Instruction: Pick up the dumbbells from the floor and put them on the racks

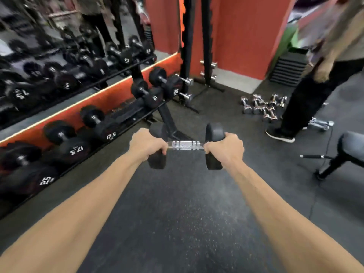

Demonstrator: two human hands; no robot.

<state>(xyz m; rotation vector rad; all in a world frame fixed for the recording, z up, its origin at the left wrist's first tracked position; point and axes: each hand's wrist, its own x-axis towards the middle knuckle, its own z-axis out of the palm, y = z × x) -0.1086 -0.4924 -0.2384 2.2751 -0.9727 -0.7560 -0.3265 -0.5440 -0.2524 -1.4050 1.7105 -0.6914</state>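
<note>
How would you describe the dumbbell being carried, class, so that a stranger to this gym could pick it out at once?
Start at the long rack of black dumbbells along the orange wall, then look to the open dark floor beside it. There the left hand and right hand grip one black dumbbell by the ends of its silver handle. Unlike the racked ones and the chrome pile, it is held in the air.

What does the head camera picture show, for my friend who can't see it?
Two bare hands, left hand and right hand, hold one black dumbbell by its ends above the dark floor. A rack of black dumbbells stands to the left; small chrome dumbbells lie beside another person's legs.
</note>
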